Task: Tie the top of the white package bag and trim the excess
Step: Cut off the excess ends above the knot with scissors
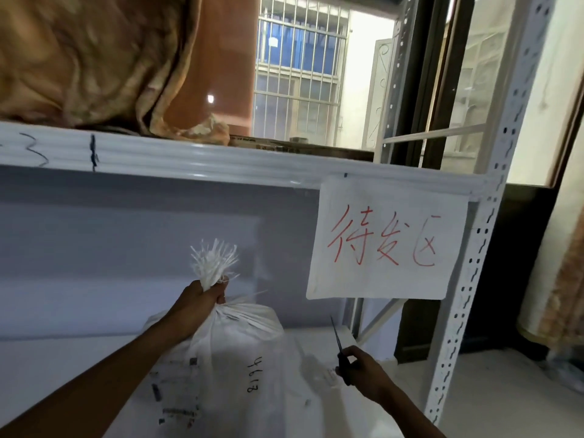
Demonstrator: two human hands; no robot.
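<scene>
Storage shelf (221, 165) bkgd; L hand (196, 301) grips bag (246, 343) neck under tie (224, 280); R hand (363, 371) holds scissors (339, 346); advice: cut frayed top (211, 257) just above tie, neck taut

White metal shelving (467, 263) (paper sign (387, 238) attached) before a barred window (297, 67).

One white woven plastic bag (243, 339), one pair of dark slim scissors (337, 338), one white paper sign with red handwriting (385, 238), and two hands, the left hand (199, 303) and the right hand (363, 371).
</scene>
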